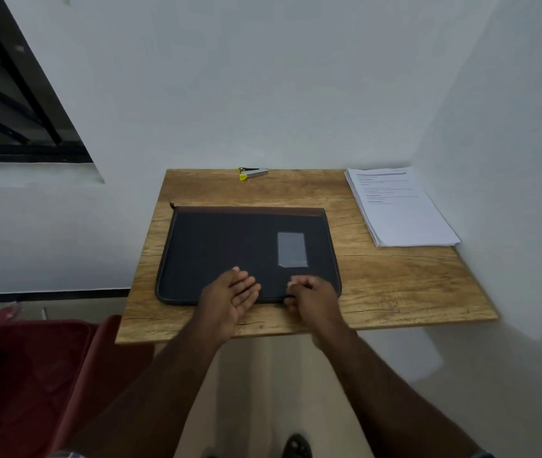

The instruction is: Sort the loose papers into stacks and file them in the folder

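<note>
1. The dark zip folder (243, 252) lay closed on the wooden table (395, 292); its clear label pocket (292, 249) showed no readable writing.
2. The left hand (230, 297) hovered with fingers straight; the right hand (309, 294) pinched the folder's near edge.
3. The paper stack (401, 209) sat far right, its print too small to read.

The rectangular light-brown wooden table (395, 285) shows matt, cracked grain. The dark zippered cloth folder (230, 246) looks woven, its clear plastic pocket (292, 249) faintly glossy. The white paper stack (401, 209) is smooth.
</note>
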